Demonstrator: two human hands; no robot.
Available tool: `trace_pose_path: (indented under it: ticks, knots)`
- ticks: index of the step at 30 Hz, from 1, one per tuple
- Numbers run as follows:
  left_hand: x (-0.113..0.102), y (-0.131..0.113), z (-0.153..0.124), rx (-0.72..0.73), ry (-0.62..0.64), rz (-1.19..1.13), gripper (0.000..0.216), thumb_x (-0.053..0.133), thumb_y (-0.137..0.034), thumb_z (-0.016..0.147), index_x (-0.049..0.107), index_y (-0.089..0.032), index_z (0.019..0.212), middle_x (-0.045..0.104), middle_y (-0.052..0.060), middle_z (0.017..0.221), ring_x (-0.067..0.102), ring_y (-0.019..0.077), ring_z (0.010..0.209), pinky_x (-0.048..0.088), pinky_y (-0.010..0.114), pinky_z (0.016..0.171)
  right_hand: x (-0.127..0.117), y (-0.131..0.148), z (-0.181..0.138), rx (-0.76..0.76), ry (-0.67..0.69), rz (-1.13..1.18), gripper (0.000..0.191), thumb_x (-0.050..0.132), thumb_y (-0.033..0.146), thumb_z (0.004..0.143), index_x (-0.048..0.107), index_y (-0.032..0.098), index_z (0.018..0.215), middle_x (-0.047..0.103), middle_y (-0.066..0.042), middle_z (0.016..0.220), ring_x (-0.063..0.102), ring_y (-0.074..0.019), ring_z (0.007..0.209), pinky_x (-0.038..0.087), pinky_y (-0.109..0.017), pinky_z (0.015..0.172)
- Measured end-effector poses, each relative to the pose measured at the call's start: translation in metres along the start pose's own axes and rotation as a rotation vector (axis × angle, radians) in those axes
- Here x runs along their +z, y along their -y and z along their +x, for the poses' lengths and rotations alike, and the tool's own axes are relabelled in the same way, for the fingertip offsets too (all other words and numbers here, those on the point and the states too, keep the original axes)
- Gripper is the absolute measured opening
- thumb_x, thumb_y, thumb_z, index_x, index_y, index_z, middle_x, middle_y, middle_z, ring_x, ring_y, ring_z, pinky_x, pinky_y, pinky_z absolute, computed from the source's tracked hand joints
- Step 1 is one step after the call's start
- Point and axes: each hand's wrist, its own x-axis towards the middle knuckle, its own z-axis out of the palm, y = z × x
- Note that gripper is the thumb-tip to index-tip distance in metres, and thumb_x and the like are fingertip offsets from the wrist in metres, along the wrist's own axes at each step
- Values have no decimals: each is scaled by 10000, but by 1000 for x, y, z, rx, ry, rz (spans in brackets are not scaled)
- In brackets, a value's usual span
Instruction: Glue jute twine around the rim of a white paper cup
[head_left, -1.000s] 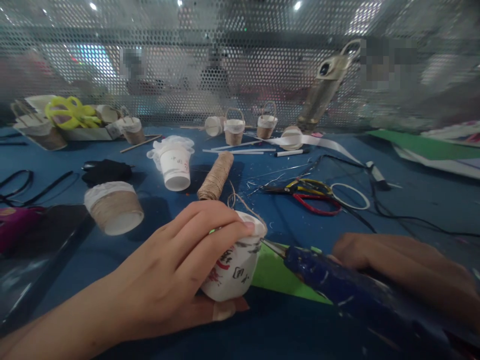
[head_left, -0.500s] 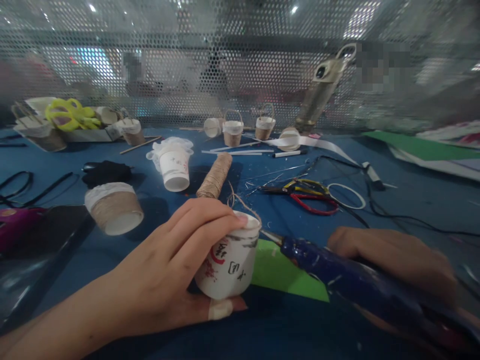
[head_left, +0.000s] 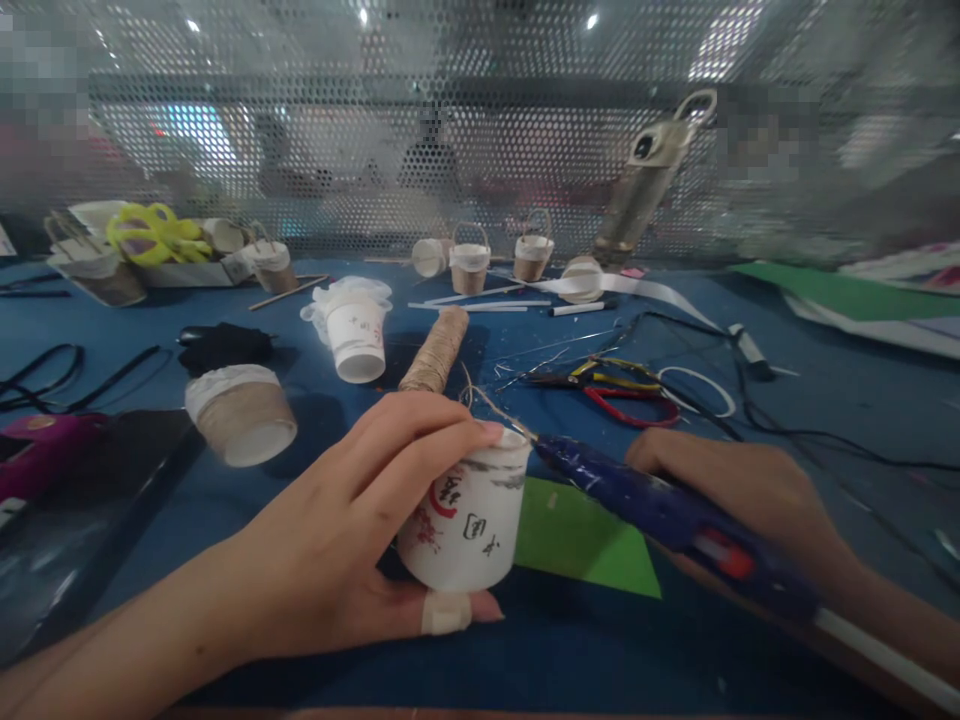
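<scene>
I observe a blue worktop [head_left: 585,650] extending beneath and beyond both sets of fingers. Above it, I have the glue gun [head_left: 675,520] in the right hand [head_left: 742,490]; I record the right fingers as wrapped about it, though its body hides most of them from me. I find the left hand [head_left: 352,510] pinching the paper cup [head_left: 487,530], fingertips over the rim and thumb against the base. The cup, marked in red and black, sits directly within the left fingers. A green sheet [head_left: 592,540] lies between the two sets of fingers, partly under the gun. I note a twine roll [head_left: 436,350] just beyond the left fingers, a pale bandage [head_left: 446,613] on the left thumb, and a thin twine strand [head_left: 499,405] running past those fingertips to the rim, near the nozzle [head_left: 535,438].
</scene>
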Motion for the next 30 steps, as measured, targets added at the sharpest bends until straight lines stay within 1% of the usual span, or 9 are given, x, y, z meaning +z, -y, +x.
trace_pose_path:
  ticks: [5,8,10,12,15,20,24,27,30]
  knots:
    - [-2,0,-2,-3,14,4,772,778,-474,949,408,-169,1554,534,147,1476,530,239,1400,429,310,1203,8,-6,8,-41,88,34,325,535,172,804,561,247,1119,762,-54,995,752,-255,757,463,-336,593]
    - [-2,1,-3,-15,34,-8,827,797,-473,933,380,-155,1572,535,152,1504,525,230,1427,398,286,1231,10,-9,14,32,133,104,435,593,221,876,542,238,1308,737,-111,1206,783,-297,931,577,-396,739]
    - [-1,1,-4,-20,29,-34,825,807,-469,925,387,-151,1560,545,150,1502,529,225,1430,388,278,1238,9,-13,16,43,173,191,508,632,239,905,511,254,1398,692,-127,1329,758,-310,1107,609,-445,890]
    - [0,1,-4,-8,24,-58,798,801,-464,931,401,-149,1545,547,150,1503,529,219,1433,382,270,1240,5,-18,17,1,200,244,588,650,218,906,477,272,1466,620,-136,1457,667,-327,1307,576,-498,1049]
    - [1,2,-4,18,21,-51,761,780,-452,950,413,-133,1536,539,152,1510,520,201,1440,355,244,1249,-4,-22,18,-85,176,259,600,608,188,934,463,288,1506,546,-132,1559,542,-343,1459,506,-559,1164]
    - [-1,2,-3,64,56,-43,743,777,-441,957,409,-122,1517,530,166,1504,486,209,1482,341,240,1261,-19,-1,36,-208,-71,332,419,559,124,984,578,284,1370,623,-103,1482,581,-277,1417,514,-477,1171]
    - [-4,0,-1,112,82,-12,748,768,-452,962,403,-119,1522,530,163,1493,480,213,1484,344,254,1268,-26,20,61,-470,16,316,328,499,82,1025,660,209,1282,648,-142,1458,647,-247,1326,563,-410,1098]
    - [-5,-2,-1,130,80,15,720,734,-465,985,406,-108,1518,528,155,1488,465,198,1486,317,235,1274,-25,20,74,-533,27,281,257,503,95,1037,727,187,1123,697,-143,1386,688,-265,1222,593,-434,1023]
    - [-4,-3,-1,110,70,7,709,726,-467,991,412,-110,1516,530,146,1485,459,191,1483,306,219,1272,-22,11,79,-587,-38,257,227,515,140,1061,738,179,1070,750,-139,1270,709,-263,1128,602,-426,962]
